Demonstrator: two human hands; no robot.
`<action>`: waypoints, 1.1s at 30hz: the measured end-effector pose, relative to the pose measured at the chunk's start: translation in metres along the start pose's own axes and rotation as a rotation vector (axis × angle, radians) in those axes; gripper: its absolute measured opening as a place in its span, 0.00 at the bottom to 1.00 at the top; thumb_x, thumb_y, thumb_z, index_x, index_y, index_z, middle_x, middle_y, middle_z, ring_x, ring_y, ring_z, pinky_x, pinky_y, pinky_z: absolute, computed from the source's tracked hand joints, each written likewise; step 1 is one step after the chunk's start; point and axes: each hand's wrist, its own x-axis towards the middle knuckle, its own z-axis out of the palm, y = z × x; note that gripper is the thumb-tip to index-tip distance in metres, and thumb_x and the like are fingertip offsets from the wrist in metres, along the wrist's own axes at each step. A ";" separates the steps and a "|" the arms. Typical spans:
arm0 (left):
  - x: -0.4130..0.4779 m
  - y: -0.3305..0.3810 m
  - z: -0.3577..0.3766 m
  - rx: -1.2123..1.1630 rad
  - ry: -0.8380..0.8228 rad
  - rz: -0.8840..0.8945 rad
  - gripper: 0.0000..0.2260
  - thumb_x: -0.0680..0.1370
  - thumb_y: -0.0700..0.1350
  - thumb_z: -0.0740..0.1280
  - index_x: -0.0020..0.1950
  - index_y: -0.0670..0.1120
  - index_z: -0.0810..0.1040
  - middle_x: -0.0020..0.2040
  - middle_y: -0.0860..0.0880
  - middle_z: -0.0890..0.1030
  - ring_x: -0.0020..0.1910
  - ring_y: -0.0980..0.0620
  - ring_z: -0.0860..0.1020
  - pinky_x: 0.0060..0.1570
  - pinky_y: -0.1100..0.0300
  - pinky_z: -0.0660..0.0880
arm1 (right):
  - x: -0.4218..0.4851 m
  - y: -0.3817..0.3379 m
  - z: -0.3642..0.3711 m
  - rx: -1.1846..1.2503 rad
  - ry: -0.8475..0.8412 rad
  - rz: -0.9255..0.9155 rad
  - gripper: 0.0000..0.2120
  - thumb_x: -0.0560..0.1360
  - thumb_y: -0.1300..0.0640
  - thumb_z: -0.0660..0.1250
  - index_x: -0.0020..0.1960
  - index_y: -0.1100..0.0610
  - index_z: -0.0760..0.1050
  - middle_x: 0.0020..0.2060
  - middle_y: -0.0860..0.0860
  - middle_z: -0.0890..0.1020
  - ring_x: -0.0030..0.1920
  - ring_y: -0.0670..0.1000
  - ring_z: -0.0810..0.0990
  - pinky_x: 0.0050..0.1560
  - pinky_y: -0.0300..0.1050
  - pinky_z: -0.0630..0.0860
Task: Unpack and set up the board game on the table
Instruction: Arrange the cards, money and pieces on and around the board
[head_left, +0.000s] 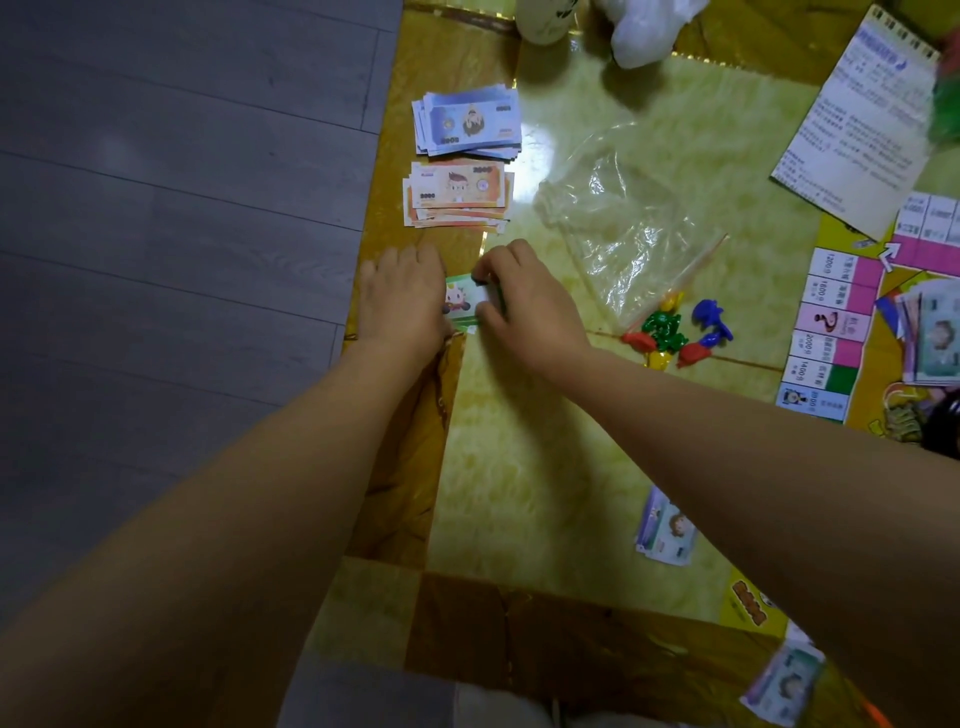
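A small stack of green play money (462, 304) lies near the table's left edge. My left hand (402, 296) lies over its left end with the fingers bent down on it. My right hand (514, 296) pinches its right end between thumb and fingers. Beyond it lie an orange money stack (457, 195) and a blue money stack (467, 124). The game board (836, 312) sits at the right, with more banknotes (930, 338) on it. Coloured plastic game pieces (675, 335) lie between my right hand and the board.
An empty clear plastic bag (623, 218) lies mid-table. A rules sheet (862, 119) rests at the far right, a white bag (644, 31) at the back. Loose notes (667, 530) and further notes (784, 686) lie under my right forearm. The table's left edge (384, 171) borders grey floor.
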 end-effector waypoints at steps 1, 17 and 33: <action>0.000 -0.001 0.000 0.008 -0.003 -0.001 0.23 0.71 0.49 0.74 0.61 0.43 0.70 0.59 0.43 0.73 0.59 0.43 0.70 0.56 0.51 0.65 | 0.001 -0.001 0.000 0.000 -0.008 0.005 0.14 0.73 0.59 0.66 0.58 0.56 0.71 0.55 0.53 0.71 0.50 0.53 0.75 0.42 0.51 0.74; -0.004 0.000 0.004 0.030 0.035 -0.040 0.24 0.72 0.50 0.74 0.61 0.42 0.71 0.61 0.41 0.69 0.61 0.42 0.67 0.57 0.50 0.66 | 0.004 -0.010 -0.003 -0.226 -0.002 -0.044 0.14 0.75 0.57 0.63 0.59 0.59 0.72 0.56 0.57 0.70 0.52 0.56 0.71 0.39 0.47 0.64; -0.039 -0.019 0.019 -0.684 0.249 -0.202 0.07 0.73 0.40 0.70 0.46 0.51 0.77 0.49 0.50 0.72 0.55 0.46 0.72 0.47 0.60 0.65 | -0.017 -0.004 -0.017 0.152 0.037 0.030 0.07 0.68 0.63 0.68 0.42 0.52 0.75 0.42 0.46 0.75 0.46 0.47 0.70 0.43 0.43 0.67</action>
